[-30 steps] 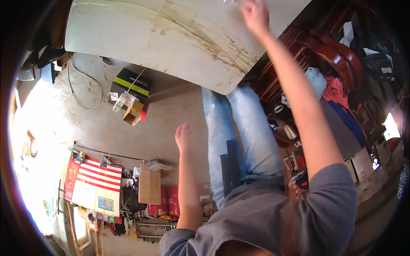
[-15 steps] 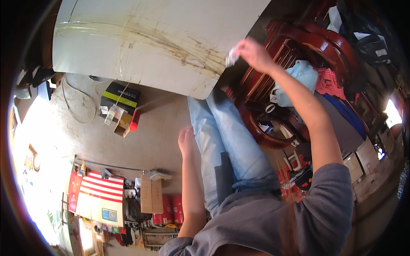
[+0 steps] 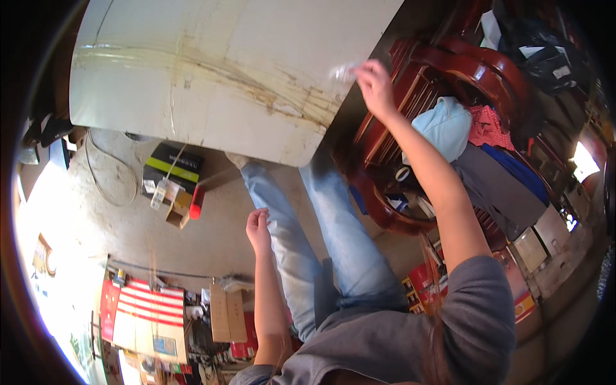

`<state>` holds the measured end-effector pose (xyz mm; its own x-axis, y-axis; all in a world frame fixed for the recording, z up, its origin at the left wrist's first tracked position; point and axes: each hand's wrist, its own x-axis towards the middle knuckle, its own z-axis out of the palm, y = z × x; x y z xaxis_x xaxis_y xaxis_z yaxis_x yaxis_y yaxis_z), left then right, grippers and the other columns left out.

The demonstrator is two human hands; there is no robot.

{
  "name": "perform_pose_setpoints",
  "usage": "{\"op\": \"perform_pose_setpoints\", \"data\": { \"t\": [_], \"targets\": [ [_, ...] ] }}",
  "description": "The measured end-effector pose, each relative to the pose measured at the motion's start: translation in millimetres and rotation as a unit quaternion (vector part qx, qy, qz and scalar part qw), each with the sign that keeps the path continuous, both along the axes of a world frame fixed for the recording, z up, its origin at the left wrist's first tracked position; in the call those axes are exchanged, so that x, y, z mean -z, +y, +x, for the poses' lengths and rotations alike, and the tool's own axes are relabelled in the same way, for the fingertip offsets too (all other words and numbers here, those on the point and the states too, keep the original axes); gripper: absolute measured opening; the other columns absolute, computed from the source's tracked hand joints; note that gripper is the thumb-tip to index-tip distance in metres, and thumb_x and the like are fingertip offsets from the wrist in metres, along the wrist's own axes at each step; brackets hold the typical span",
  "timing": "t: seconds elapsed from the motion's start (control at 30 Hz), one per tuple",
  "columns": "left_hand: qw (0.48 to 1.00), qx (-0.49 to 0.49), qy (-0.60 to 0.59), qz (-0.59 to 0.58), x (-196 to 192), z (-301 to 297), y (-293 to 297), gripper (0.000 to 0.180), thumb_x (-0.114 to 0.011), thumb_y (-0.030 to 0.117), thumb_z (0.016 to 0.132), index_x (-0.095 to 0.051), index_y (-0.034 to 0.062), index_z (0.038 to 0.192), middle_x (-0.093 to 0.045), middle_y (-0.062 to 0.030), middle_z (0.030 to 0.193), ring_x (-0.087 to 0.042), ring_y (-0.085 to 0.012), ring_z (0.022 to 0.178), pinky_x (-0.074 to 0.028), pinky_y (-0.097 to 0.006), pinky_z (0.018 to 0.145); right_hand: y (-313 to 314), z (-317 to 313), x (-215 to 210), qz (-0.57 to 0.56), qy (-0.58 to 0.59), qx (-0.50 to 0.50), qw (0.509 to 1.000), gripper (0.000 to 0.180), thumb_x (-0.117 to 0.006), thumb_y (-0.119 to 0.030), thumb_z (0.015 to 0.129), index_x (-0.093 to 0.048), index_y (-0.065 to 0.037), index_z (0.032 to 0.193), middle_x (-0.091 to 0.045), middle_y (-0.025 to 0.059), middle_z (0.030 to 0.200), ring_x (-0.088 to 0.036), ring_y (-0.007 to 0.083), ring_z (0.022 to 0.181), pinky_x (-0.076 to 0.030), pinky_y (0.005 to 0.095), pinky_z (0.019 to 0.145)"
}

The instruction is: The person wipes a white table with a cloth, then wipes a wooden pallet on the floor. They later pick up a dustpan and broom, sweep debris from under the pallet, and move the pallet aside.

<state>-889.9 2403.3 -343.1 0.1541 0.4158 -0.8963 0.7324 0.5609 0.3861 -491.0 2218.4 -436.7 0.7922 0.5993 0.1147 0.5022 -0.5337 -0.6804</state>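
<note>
My right hand (image 3: 377,90) is raised at the right edge of a large pale board (image 3: 276,38). Pinched in its fingertips is a small crumpled white wad (image 3: 343,73), blurred by motion; whether it is tissue or plastic I cannot tell. Yellowish tape strips and brown stains (image 3: 256,90) cross the board's surface. Beside my left thigh hangs my left hand (image 3: 258,232), its fingers loosely curled in with nothing visible in them.
A black and green box (image 3: 173,163), a small open carton (image 3: 178,212) and a red cylinder (image 3: 197,202) are on the floor at left. To the right, a dark red wooden chair (image 3: 443,64) carries a light blue cloth (image 3: 443,125). A looped cable (image 3: 96,173) lies farther left.
My right hand and the white wad have shifted slightly left over the board. My left hand has moved left and its fingers have curled. My legs have spread apart.
</note>
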Motion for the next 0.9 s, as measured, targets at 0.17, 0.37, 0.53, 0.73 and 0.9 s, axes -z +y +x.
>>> {"op": "perform_pose_setpoints", "data": {
  "t": [0.17,0.37,0.53,0.73,0.9],
  "targets": [
    [0.912,0.242,-0.153,0.294,47.2,85.8,64.0,0.030,-0.061,0.003,0.082,-0.053,0.0031,0.111,-0.053,-0.0079,0.100,-0.055,-0.0164,0.081,-0.046,-0.028,0.068,0.3,84.6,13.4,-0.059,-0.064,0.068,0.994,0.010,-0.062,-0.003,0.078,-0.067,-0.008,0.085,-0.060,0.0107,0.084,-0.059,0.0269,0.078,-0.048,0.0338,0.067],
    [0.800,0.419,-0.077,0.423,62.4,207.9,123.8,0.052,-0.078,0.022,0.069,-0.047,-0.0010,0.104,-0.052,-0.0176,0.100,-0.052,-0.0363,0.092,-0.044,-0.042,0.078,34.0,184.2,50.1,-0.100,-0.168,0.259,0.946,0.014,-0.058,-0.010,0.083,-0.068,-0.006,0.091,-0.063,0.0160,0.091,-0.059,0.0334,0.086,-0.047,0.0384,0.074],
    [0.748,0.533,0.095,0.384,62.1,274.8,149.5,0.075,-0.085,0.040,0.056,-0.046,-0.0063,0.099,-0.053,-0.0222,0.104,-0.056,-0.0349,0.098,-0.050,-0.038,0.079,45.5,-1.9,-4.9,-0.015,0.011,0.061,0.998,0.011,-0.058,-0.005,0.080,-0.063,-0.006,0.089,-0.058,0.0113,0.087,-0.057,0.0281,0.078,-0.047,0.0368,0.069],
    [0.732,0.574,0.151,0.335,62.6,296.6,153.4,0.083,-0.087,0.045,0.050,-0.045,-0.0098,0.096,-0.054,-0.0265,0.100,-0.057,-0.0363,0.099,-0.055,-0.037,0.071,69.1,98.1,13.2,-0.091,-0.044,0.134,0.986,0.010,-0.062,-0.013,0.082,-0.066,-0.006,0.088,-0.062,0.0136,0.086,-0.060,0.0318,0.078,-0.048,0.0390,0.067],
    [0.720,0.585,0.153,0.340,69.6,294.4,155.9,0.083,-0.088,0.044,0.049,-0.045,-0.0101,0.095,-0.054,-0.0266,0.099,-0.058,-0.0357,0.096,-0.054,-0.037,0.076,138.5,250.3,52.1,-0.028,-0.129,0.165,0.977,0.016,-0.057,-0.010,0.082,-0.069,-0.010,0.092,-0.063,0.0157,0.091,-0.060,0.0336,0.084,-0.048,0.0393,0.074]
  ]
}}
